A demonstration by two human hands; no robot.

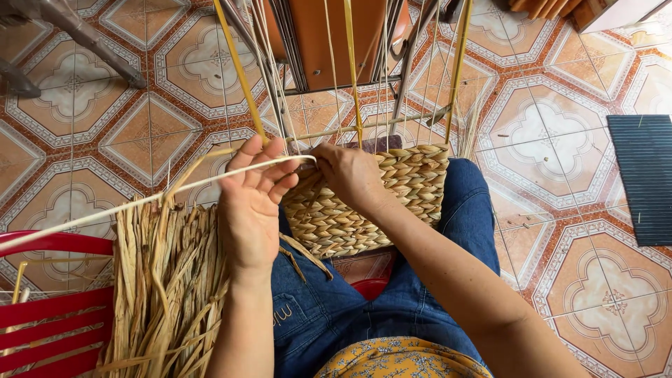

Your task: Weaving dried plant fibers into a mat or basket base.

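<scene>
Down on the lap, a half-woven basket of braided tan straw (378, 199) rests against the blue denim jeans (434, 280), its upper rim still unfinished, with stiff yellow upright stakes (353, 77) rising from it. The left hand (252, 203) is loosely curled around a long pale straw strand (140, 203), which runs from the basket's rim across the fingers and off toward the left edge of the view. The right hand (350, 175) presses on the basket's top left rim, fingertips pinched where that strand meets the weave; whether it grips the strand itself cannot be told.

Just beside the left forearm, a thick bundle of dried flat straw leaves (164, 287) lies over a red slatted plastic chair (49, 315), touching the left thigh. That side is crowded. To the right of the knee, the patterned orange and white floor tiles (595, 280) lie open as far as a dark ribbed mat (644, 175) at the right edge. Ahead, an orange panel in a metal frame (329, 42) stands close behind the stakes, hemming in the far side. Small dark lettering on the jeans pocket sits near the left wrist.
</scene>
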